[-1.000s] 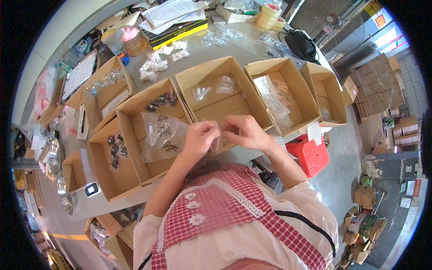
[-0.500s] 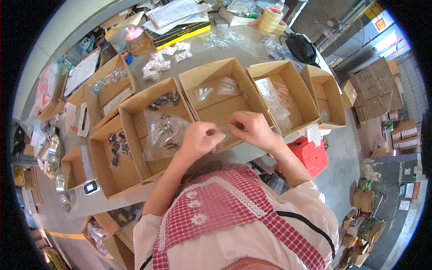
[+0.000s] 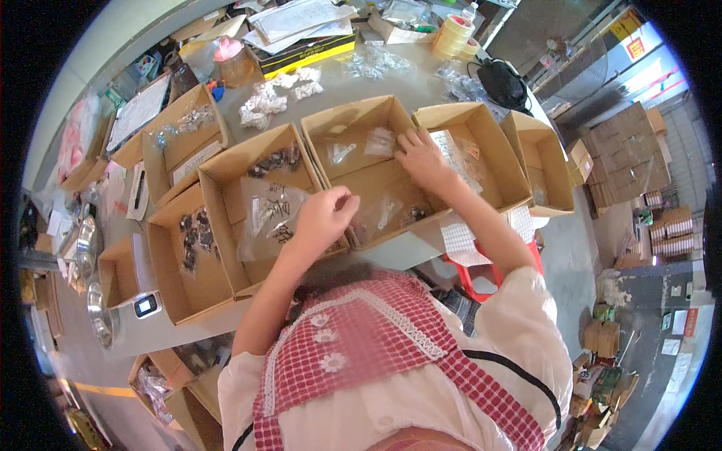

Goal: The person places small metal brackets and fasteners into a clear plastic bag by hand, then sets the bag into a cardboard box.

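Note:
My left hand (image 3: 325,219) hovers over the near left rim of the middle cardboard box (image 3: 353,179). Its fingers are curled in with the thumb against them; whatever they may hold is hidden. My right hand (image 3: 425,159) reaches into that box by its right wall, fingers bent down and apart beside a small clear bag (image 3: 380,141). A bag with a white piece (image 3: 342,153) lies to the left. Nearer to me in the same box are another clear bag with a pale piece (image 3: 388,213) and some small dark parts (image 3: 416,214).
To the left, an open box (image 3: 259,225) holds a large marked plastic bag (image 3: 272,214) and bagged dark parts (image 3: 274,161). A box with papers (image 3: 489,173) adjoins on the right. Bagged white parts (image 3: 263,104) and tape rolls (image 3: 453,36) lie farther back. A red stool (image 3: 470,279) stands below.
My hands have parted. The right one has moved away from me to the far right part of the middle box; the left has shifted slightly. Small contents near the box's front now show.

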`<state>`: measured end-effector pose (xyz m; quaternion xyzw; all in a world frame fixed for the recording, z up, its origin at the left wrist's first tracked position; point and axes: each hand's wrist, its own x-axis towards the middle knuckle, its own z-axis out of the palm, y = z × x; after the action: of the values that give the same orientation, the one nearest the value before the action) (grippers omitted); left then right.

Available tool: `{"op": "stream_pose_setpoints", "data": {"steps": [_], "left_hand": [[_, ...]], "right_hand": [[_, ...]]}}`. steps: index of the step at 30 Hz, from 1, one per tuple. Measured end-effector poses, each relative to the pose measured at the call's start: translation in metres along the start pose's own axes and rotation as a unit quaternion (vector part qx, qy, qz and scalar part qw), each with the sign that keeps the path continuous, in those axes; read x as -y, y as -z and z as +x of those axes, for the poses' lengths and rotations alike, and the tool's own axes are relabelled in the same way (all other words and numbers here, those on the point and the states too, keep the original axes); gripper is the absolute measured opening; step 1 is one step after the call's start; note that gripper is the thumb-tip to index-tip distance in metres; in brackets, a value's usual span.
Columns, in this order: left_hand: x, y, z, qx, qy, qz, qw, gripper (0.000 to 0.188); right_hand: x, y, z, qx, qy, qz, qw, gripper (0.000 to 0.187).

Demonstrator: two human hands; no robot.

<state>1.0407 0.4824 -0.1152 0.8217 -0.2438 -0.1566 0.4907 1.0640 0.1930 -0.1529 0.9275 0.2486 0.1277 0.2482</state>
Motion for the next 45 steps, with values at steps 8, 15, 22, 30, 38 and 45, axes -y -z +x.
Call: {"op": "stream_pose_setpoints", "data": {"steps": [8, 15, 22, 30, 38, 45], "left_hand": [[0.013, 0.017, -0.029, -0.111, 0.097, -0.036, 0.988, 0.017], [-0.021, 0.004, -0.027, -0.210, -0.222, 0.174, 0.936, 0.049], [-0.002, 0.015, -0.051, -0.193, -0.090, 0.075, 0.974, 0.016], [0.013, 0.037, -0.090, -0.259, -0.093, 0.089, 0.957, 0.006], [0.006, 0.065, -0.121, -0.290, -0.030, 0.072, 0.954, 0.021], [0.018, 0.075, -0.134, -0.278, -0.107, -0.049, 0.953, 0.012]], "right_hand": [[-0.007, -0.011, 0.019, 0.027, -0.122, 0.298, 0.946, 0.015], [0.042, 0.083, 0.027, 0.068, -0.038, 0.664, 0.743, 0.023], [0.063, 0.131, 0.029, 0.100, -0.021, 0.712, 0.695, 0.027], [0.107, 0.149, 0.046, 0.117, -0.058, 0.757, 0.640, 0.017], [0.135, 0.175, 0.058, 0.196, -0.020, 0.880, 0.432, 0.018], [0.165, 0.173, 0.062, 0.186, -0.087, 0.908, 0.364, 0.013]]}}
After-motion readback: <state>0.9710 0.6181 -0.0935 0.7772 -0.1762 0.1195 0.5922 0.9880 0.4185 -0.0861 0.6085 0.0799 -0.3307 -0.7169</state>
